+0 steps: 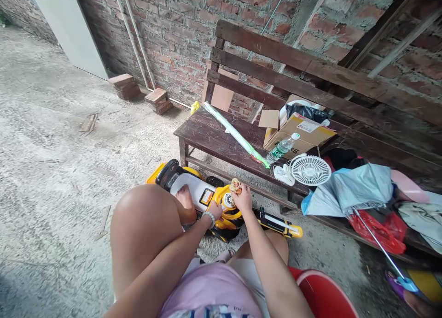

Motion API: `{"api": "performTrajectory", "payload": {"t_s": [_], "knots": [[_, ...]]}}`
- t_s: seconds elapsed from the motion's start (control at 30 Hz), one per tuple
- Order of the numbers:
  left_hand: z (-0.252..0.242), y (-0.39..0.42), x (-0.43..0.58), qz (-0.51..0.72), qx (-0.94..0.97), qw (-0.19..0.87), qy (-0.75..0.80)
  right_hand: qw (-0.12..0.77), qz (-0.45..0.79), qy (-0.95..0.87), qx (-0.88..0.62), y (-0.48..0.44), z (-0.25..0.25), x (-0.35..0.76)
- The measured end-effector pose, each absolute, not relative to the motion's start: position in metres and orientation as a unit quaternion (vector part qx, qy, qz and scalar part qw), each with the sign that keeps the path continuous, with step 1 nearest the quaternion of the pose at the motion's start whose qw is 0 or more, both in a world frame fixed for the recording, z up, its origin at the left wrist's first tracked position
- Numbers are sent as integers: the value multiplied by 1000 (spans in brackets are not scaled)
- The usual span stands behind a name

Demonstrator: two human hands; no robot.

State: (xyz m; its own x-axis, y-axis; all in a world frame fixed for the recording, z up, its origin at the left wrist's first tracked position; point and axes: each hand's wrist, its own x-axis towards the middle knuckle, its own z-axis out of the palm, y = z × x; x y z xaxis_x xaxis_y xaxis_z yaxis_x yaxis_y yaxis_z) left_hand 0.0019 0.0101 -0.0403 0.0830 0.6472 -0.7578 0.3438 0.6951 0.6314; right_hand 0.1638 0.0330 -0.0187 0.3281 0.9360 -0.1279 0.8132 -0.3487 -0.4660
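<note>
A yellow and black ride-on toy car (188,185) with a grey seat stands on the ground just in front of me. My left hand (214,210), with a beaded bracelet at the wrist, is closed on the car's yellow front part by the steering wheel. Beside it, my right hand (243,199) grips a small crumpled patterned cloth (235,185) against the round centre of the wheel. The fingertips of both hands are partly hidden. My bare foot (186,203) rests on the car near the seat.
A dark wooden bench (203,133) holds a long wrapped roll (235,132), a water bottle (281,148), a cardboard box (293,133), a white fan (311,169) and a folded umbrella (355,189). A red bucket (324,295) stands at my right. Bricks (159,100) lie by the wall.
</note>
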Motion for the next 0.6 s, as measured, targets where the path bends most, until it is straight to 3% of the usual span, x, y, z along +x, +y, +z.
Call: {"api": "performTrajectory", "payload": {"t_s": [0.4,0.6], "knots": [[-27,4,11,135,327,639,683,308,221,-387,-841,-51,-47,144],[-15,-14,26,131,276,664,683,243,241,-395,-852,-49,-33,143]]}}
